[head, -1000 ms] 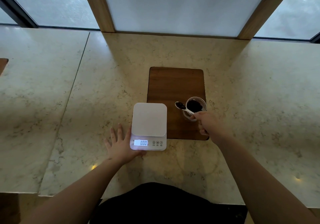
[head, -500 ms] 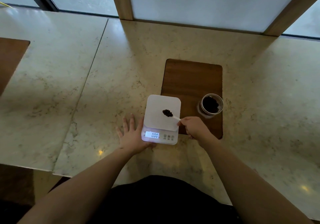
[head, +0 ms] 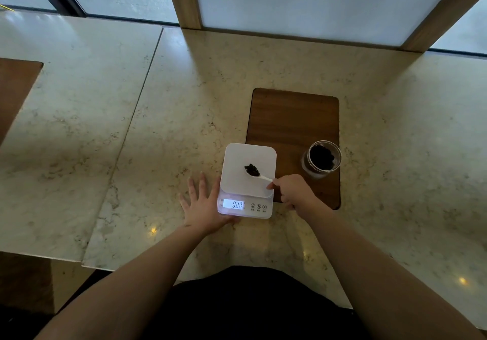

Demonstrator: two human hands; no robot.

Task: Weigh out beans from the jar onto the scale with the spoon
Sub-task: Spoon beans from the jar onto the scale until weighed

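Right hand: my right hand [head: 295,190] pinches the handle end of the spoon [head: 259,175] between thumb and fingers, closed tight on it; it sits at about 4 o'clock from the middle of the scale platform.
Spoon: white, small, handle running from my fingers up toward 10 o'clock, bowl over the middle of the platform. I cannot tell whether the bowl touches the platform or rides just above it.
Beans: a dark heap of beans [head: 251,169] fills the spoon bowl; more fill the jar.
Scale: white scale [head: 237,181] on the marble counter [head: 105,129], straight ahead of me; its lit display [head: 234,204] faces me at the 6 o'clock edge, the digits too blurred for me to read, with three round buttons [head: 258,206] just beside it at 3 o'clock.
Left hand: my left hand [head: 204,205] lies flat on the counter, fingers spread wide, holding nothing, thumb against the scale's near-left corner, at 8 o'clock from the platform.
Jar: clear jar [head: 322,159], open-topped, upright at 3 o'clock from the scale, well apart from my right hand.
Board: the jar stands on a wooden board [head: 292,118], near its right edge; the scale's right edge overlaps the board's left side.
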